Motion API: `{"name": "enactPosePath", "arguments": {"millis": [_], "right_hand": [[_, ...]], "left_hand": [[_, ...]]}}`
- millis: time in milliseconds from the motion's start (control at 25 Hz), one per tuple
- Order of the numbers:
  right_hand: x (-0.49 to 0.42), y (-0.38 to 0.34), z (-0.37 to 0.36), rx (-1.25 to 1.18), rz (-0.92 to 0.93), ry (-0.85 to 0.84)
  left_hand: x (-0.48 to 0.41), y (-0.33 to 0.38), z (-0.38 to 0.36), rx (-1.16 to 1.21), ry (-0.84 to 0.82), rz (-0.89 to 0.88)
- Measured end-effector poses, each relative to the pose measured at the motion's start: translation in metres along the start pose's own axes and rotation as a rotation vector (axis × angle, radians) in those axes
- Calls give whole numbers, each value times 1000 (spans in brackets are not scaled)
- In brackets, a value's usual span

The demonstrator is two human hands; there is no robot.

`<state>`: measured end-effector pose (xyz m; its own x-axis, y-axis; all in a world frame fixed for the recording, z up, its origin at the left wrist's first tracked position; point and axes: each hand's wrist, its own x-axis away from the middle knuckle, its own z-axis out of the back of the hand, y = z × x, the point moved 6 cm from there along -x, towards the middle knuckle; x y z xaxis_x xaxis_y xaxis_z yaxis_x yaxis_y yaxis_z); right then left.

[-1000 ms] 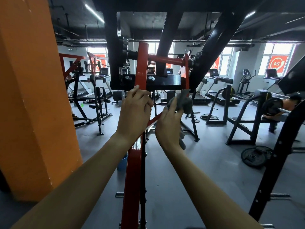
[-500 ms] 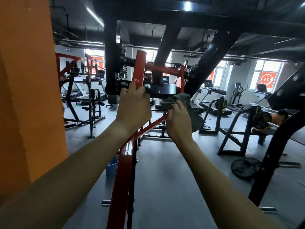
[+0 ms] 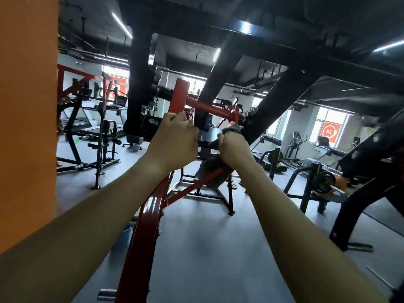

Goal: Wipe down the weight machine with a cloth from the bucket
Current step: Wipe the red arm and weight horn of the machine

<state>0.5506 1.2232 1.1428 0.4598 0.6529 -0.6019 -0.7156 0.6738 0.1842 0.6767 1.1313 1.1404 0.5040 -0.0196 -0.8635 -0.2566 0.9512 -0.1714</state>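
Our right hand (image 3: 233,149) clenches the crumpled grey cloth (image 3: 210,168) against the black plate (image 3: 206,136) while our left hand (image 3: 175,143) grips the glossy red steel arm (image 3: 148,215) above grey flooring (image 3: 207,248).

Commercial gym, indoors. Red-and-black weight machine (image 3: 150,215) close in front, steel tube frame. More racks (image 3: 102,136) of similar build stand to the left. Treadmill (image 3: 85,125) behind them, near the windows. Elliptical trainers (image 3: 294,145) at right rear. Low bench on the right with a bar, weight plate (image 3: 323,181) on its end. Grey matted floor (image 3: 207,248) throughout. Orange pillar (image 3: 28,106) at the left edge. Dark open ceiling with exposed pipes and strip lights (image 3: 121,24). Far window (image 3: 323,117) carries a round red sign (image 3: 330,131).
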Motion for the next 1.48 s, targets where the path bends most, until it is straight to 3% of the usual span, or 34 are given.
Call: {"name": "enactPosePath", "arguments": {"millis": [240,320,560,720,800,1000,1160,1320,1480], "right_hand": [[12,-13,3,81,-32,61],[24,-15,0,25,-25,7],[-35,18,2,-291,-347,-132],[-6,8,-3,-318,-268,13],[7,4,-8,-315,-199,-4],[-38,21,3,-341,-372,-152],[-20,13,1,-334,-334,-29],[5,10,-12,-333,-236,-39],[-23,23,-9,-414,-339,-60]], "left_hand": [[-3,0,0,58,46,-10],[-2,-1,-1,68,63,-16],[-2,-4,-4,139,81,-15],[-3,-4,-7,157,93,-14],[-2,-5,-6,159,100,-14],[-2,-6,-6,198,107,-9],[-3,-7,-5,214,112,-7],[-2,-7,-5,209,102,-3],[-2,-8,-7,220,85,21]]}}
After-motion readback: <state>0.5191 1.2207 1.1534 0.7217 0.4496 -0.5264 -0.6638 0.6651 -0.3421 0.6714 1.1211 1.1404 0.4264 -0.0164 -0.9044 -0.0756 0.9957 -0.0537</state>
